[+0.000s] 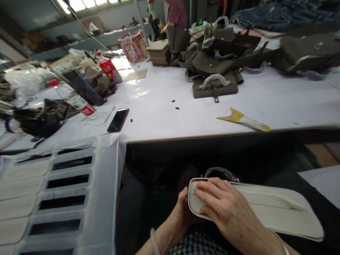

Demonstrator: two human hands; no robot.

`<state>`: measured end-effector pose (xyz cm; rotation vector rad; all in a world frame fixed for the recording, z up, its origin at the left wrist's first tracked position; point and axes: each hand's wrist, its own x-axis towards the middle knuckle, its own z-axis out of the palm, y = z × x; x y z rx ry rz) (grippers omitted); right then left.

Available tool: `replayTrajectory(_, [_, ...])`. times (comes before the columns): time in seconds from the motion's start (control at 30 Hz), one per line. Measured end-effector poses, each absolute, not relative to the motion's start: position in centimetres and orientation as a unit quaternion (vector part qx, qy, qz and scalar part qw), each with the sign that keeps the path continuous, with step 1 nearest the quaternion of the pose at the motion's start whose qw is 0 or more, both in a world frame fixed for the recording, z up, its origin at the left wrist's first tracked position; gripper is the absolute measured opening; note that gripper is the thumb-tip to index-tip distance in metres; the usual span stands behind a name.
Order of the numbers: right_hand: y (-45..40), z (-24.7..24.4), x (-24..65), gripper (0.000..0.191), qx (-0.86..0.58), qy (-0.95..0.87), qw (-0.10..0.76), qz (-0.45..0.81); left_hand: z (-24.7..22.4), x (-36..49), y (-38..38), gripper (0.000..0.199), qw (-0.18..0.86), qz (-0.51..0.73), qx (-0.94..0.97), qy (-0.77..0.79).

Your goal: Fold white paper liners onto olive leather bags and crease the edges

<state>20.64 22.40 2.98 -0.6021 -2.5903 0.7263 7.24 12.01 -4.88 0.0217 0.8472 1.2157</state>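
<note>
Right now, through the head view, I have the pale bag piece (276, 205) at the lower right of the frame, its rounded end near the bottom centre. My left hand (177, 214) grips that end from the side, thumb at the rim, the other fingers mostly hidden. My right hand (230, 207) lies open on top, its slightly bent fingers touching the inner face. A wrapped handle (219, 172) arches just behind the piece. At the lower left I see a slotted translucent rack (105, 191); above it, on the white table (156, 122), are a phone (118, 120) and a clear bottle (75, 100). A yellow tool (243, 120) lies right of centre, in front of dark bags (216, 62) at the upper right.
</note>
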Motion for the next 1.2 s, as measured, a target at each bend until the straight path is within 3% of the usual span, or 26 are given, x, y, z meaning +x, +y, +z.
replayTrajectory(0.6, [21.3, 2.7, 20.3, 0.025, -0.255, -0.899, 0.202, 0.294, -4.1, 8.0, 12.0, 0.055, 0.699, 0.603, -0.025, 0.383])
replayTrajectory(0.97, [21.4, 3.4, 20.5, 0.039, -0.237, -0.923, 0.12, 0.277, -3.5, 7.9, 11.9, 0.057, 0.701, 0.582, 0.016, 0.412])
replayTrajectory(1.2, [21.4, 2.6, 20.9, 0.048, -0.206, -0.946, 0.153, 0.199, -4.0, 7.5, 11.9, 0.062, 0.725, 0.57, 0.007, 0.386])
